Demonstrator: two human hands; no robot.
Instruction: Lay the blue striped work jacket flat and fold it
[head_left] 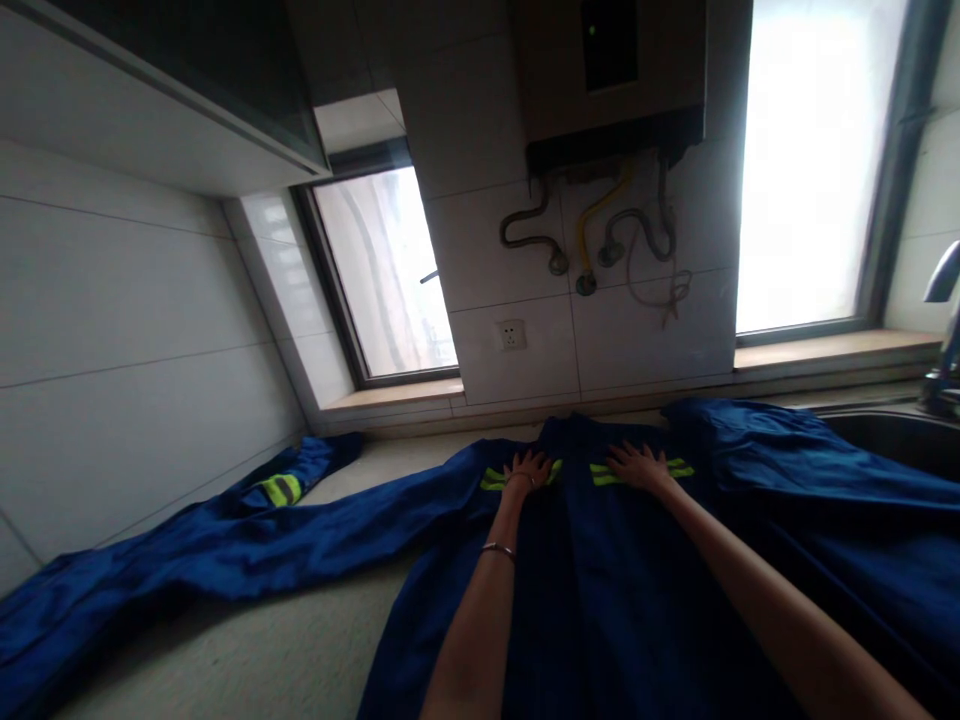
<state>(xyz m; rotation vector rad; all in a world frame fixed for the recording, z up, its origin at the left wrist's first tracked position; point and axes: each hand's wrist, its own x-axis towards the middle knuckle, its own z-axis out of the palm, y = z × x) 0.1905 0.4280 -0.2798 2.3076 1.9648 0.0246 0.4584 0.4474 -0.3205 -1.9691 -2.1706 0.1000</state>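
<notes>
A dark blue work jacket (607, 570) with yellow-green reflective strips lies spread over the counter. My left hand (529, 470) rests flat on its left chest strip, fingers spread. On the strip at the other side, my right hand (636, 466) lies flat with its fingers apart. One long sleeve (360, 525) stretches to the left across the counter, and a reflective band (282, 490) shows near the wall. More blue cloth (780, 440) is bunched at the right, by the sink. A bracelet circles my left wrist.
Beneath the cloth is a pale counter (247, 650). A sink (892, 430) with a faucet (946, 330) is at the right edge. A water heater (615, 70) with pipes hangs on the tiled wall, above a socket (511, 334). A cabinet (172, 110) overhangs at upper left.
</notes>
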